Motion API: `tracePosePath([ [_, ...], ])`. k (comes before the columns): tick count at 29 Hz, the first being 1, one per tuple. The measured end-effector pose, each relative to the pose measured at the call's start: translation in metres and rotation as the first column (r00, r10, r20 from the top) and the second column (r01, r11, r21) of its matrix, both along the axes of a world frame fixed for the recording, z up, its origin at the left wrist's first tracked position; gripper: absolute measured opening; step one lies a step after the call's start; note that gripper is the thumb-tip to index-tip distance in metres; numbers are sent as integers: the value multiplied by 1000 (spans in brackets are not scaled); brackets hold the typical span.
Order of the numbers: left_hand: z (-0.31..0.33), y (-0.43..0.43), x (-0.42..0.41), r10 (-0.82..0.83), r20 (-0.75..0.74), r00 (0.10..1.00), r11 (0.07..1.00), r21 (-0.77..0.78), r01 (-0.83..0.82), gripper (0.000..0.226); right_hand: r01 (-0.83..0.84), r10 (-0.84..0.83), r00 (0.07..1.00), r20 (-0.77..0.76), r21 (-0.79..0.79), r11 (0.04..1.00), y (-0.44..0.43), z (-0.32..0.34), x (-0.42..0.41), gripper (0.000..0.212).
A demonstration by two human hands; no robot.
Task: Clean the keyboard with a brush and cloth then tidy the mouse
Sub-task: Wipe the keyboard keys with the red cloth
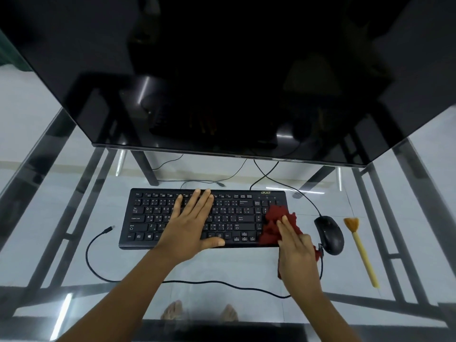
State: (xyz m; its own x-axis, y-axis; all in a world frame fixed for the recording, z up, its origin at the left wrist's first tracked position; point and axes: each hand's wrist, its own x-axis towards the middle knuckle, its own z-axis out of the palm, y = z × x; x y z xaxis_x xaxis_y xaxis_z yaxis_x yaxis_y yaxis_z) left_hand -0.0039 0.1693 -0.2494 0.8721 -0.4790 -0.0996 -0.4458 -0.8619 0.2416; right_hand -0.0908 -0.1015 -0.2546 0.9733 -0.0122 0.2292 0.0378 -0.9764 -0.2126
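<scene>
A black keyboard (197,218) lies flat on a glass table (49,218), square to the person and just in front of a large dark screen (222,70). The right hand (294,248) presses a crumpled red cloth (276,223) onto the right end of the keyboard, over the number keys; its fingers are held straight and close together, flat on the cloth, and part of the cloth hangs out below the palm over the keyboard's near edge. The left hand (192,223) lies flat on the middle keys, fingers spread a little and the thumb stretched along the bottom row, gripping nothing. Just right of the cloth hand sits a black mouse (329,234), apart from the keyboard, with its cord running up behind toward the screen. Farther right of the mouse lies a brush (361,250) with a pale yellow handle and a fan of tan bristles pointing away from the person, untouched. To the left of the flat hand, a loose black cable (98,262) curls across the glass, its plug end lying free beside the keyboard's left edge. Bare feet (172,311) show through the glass below.
</scene>
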Motion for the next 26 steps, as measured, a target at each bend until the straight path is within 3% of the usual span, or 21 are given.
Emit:
tracePosePath([
  [6, 2, 0, 1, -3, -9, 1000, 1000, 6, 3, 110, 96, -93, 995, -32, 89, 991, 8, 9, 64, 44],
  [14, 1, 0, 1, 2, 8, 1000, 1000, -14, -2, 111, 92, -92, 996, -15, 12, 996, 9, 8, -10, 59],
  [20, 2, -1, 1, 2, 10, 1000, 1000, -17, -2, 112, 120, -120, 993, -14, 138, 983, 15, 12, 67, 45],
  [26, -1, -1, 2, -3, 19, 1000, 999, -38, 4, 110, -161, 168, 985, -42, 139, 977, 90, 12, 79, 59],
])
